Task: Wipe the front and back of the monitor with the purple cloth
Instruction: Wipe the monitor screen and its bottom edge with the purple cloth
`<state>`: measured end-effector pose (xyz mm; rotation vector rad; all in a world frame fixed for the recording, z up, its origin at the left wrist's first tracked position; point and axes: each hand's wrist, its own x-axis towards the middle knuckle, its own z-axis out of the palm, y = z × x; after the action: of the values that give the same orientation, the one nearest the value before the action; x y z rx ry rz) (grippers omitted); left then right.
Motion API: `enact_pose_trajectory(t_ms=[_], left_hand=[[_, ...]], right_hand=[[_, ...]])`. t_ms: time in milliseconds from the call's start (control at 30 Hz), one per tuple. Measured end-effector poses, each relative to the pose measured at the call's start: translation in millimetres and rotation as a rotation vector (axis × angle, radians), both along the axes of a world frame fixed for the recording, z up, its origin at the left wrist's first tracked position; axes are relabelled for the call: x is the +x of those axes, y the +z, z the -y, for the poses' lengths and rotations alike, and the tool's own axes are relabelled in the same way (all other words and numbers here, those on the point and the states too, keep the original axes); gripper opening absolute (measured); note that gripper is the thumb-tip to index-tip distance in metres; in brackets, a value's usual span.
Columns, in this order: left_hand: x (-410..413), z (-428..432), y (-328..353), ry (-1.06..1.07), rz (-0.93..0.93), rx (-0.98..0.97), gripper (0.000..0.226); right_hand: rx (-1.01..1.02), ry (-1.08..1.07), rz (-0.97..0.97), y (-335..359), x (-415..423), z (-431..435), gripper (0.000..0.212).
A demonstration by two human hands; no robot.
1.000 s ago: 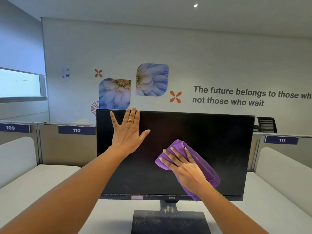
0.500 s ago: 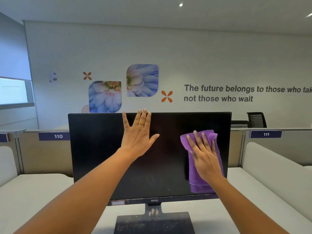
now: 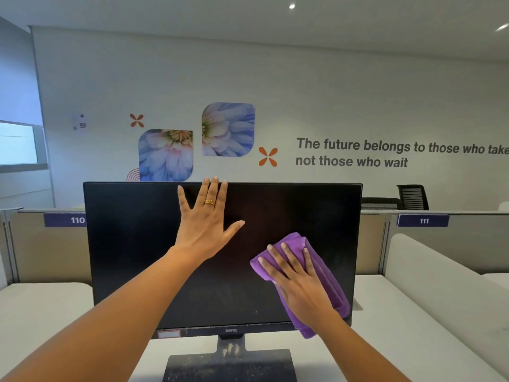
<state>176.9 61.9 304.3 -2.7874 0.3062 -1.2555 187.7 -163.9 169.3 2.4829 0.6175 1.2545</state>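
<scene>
A black monitor (image 3: 132,249) stands on its dusty stand (image 3: 230,362) on the white desk, its dark screen facing me. My left hand (image 3: 205,224) lies flat on the upper middle of the screen, fingers spread, fingertips reaching over the top edge. My right hand (image 3: 300,285) presses the folded purple cloth (image 3: 325,271) flat against the lower right part of the screen with straight fingers. The cloth hangs past the bottom bezel. The monitor's back is hidden.
The white desk (image 3: 41,307) runs to both sides, with padded white dividers (image 3: 440,277) at the right. Beige partitions labelled 110 and 111 stand behind the monitor. A black chair (image 3: 411,197) is at the far right, before the wall with flower pictures and lettering.
My right hand has slid the cloth down from the upper right of the screen to its lower right, turning slantwise. My left hand has stayed near the top edge.
</scene>
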Motion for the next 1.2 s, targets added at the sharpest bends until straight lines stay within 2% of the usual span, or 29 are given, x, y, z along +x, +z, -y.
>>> enact_pose_trajectory(t_ms=[133, 267, 300, 433, 700, 867, 1067, 1200], left_hand=[[4, 0, -2, 0.018, 0.014, 0.003, 0.087], [7, 1, -5, 0.039, 0.017, 0.016, 0.093], [7, 1, -5, 0.038, 0.021, 0.015, 0.094], [7, 0, -4, 0.027, 0.019, 0.01, 0.096], [7, 2, -4, 0.021, 0.008, 0.007, 0.101], [8, 3, -5, 0.021, 0.0, 0.001, 0.101], [9, 3, -7, 0.026, -0.005, 0.004, 0.107], [10, 3, -6, 0.029, -0.018, 0.005, 0.111]], right_hand=[[-0.036, -0.036, 0.029, -8, -1, 33, 0.104], [0.022, -0.038, 0.098, 4, 1, 50, 0.068], [0.052, -0.045, 0.101, 10, 2, 52, 0.066], [0.19, -0.047, 0.097, 39, 4, 60, 0.073], [0.466, -0.095, 0.071, 75, 10, 75, 0.057], [0.581, -0.092, 0.055, 42, 9, 82, 0.057], [0.553, -0.082, -0.002, -18, 1, 97, 0.057], [0.642, -0.048, -0.043, -37, -1, 92, 0.054]])
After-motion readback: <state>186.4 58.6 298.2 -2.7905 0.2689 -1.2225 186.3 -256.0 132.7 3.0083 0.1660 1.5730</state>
